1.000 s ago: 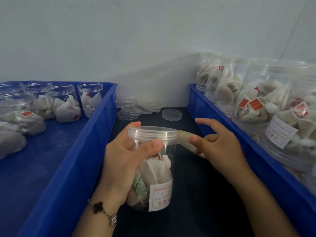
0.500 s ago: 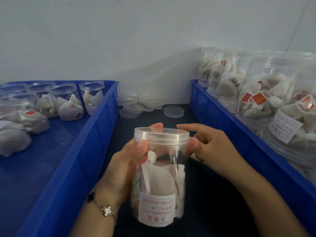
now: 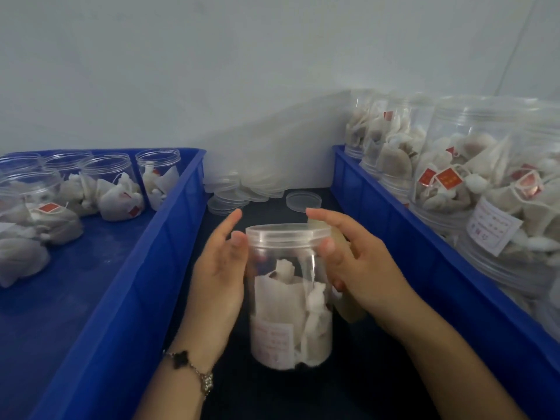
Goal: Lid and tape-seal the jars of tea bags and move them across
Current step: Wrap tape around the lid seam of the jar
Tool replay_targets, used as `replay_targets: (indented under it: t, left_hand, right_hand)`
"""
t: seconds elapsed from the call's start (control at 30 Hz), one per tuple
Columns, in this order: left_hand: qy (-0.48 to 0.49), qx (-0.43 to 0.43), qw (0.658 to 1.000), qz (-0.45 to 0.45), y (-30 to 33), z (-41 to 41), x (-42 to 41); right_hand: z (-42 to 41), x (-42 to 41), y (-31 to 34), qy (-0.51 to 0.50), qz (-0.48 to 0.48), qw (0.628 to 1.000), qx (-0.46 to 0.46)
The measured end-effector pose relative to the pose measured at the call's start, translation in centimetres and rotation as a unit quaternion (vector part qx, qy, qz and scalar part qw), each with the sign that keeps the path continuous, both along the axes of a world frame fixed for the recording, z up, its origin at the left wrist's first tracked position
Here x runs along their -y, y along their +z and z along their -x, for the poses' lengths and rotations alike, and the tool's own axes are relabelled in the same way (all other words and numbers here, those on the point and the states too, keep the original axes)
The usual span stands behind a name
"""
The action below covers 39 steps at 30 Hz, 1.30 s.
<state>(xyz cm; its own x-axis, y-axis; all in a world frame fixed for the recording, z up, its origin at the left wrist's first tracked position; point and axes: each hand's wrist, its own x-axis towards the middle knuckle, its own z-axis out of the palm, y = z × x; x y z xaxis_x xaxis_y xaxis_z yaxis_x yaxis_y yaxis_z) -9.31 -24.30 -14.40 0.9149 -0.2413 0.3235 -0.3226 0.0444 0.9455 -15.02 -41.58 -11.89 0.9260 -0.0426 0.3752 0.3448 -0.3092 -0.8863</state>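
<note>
both hands cup the lidded jar (image 3: 289, 298), left hand (image 3: 219, 274) and right hand (image 3: 360, 268) fingers straight against it; best smooth the tape firmly round the lid (image 3: 286, 234) seam

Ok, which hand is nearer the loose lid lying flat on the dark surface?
Right. The right hand sits just below the loose lid, index fingertip close; the left hand is farther, down-left, beside the jar.

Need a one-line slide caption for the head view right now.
Both hands, left hand and right hand, steady a lidded jar of tea bags between two blue bins.
</note>
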Motion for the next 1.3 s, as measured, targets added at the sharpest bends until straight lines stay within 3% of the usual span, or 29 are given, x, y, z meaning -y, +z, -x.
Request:
replay_targets:
  t: [0.07, 0.17, 0.33, 0.4, 0.5, 0.63, 0.77, 0.9, 1.07, 1.17, 1.3]
  left_hand:
    - [0.013, -0.002, 1.0, 0.021, 0.0, 0.3, 0.3]
    - [-0.003, 0.025, 1.0, 0.014, 0.0, 1.0, 1.3]
    - [0.057, 0.091, 0.992, -0.062, -0.7, 0.8, 1.4]
    - [0.061, 0.1, 0.99, -0.084, -0.9, 0.6, 1.2]
    - [0.065, 0.114, 0.987, -0.097, -0.7, 0.5, 1.0]
    - [0.092, 0.13, 0.98, -0.116, -0.7, 0.4, 0.8]
    - [0.078, 0.137, 0.98, -0.122, -0.7, 0.4, 0.7]
    - [0.063, 0.113, 0.985, -0.11, 0.1, 0.8, 0.8]
    - [0.049, 0.086, 0.992, -0.08, 0.6, 1.1, 0.2]
    - [0.095, 0.078, 0.99, -0.073, 0.7, 0.8, -0.4]
    - [0.154, 0.091, 0.978, -0.109, 0.8, 0.5, -1.0]
  right_hand:
    - [-0.3, -0.7, -0.6, -0.045, -0.006, 0.999, 0.009]
    - [-0.7, -1.6, -1.4, -0.079, 0.059, 0.995, 0.006]
    - [-0.5, 0.0, -0.8, 0.069, 0.091, 0.993, -0.031]
    - [-0.4, 0.7, -1.0, 0.086, 0.114, 0.989, -0.042]
    - [-0.6, 0.6, -1.1, -0.014, 0.205, 0.978, -0.041]
    - [-0.4, 1.3, -1.0, -0.198, 0.316, 0.928, 0.017]
    - [-0.7, 2.0, -1.2, -0.224, 0.333, 0.914, -0.055]
    - [-1.2, 1.7, -1.4, -0.215, 0.321, 0.922, -0.018]
    - [-0.9, 1.5, -0.6, -0.126, 0.218, 0.968, -0.006]
    - [-0.1, 1.7, -0.2, -0.038, 0.188, 0.98, -0.048]
    - [0.1, 2.0, 0.3, -0.07, 0.216, 0.974, -0.02]
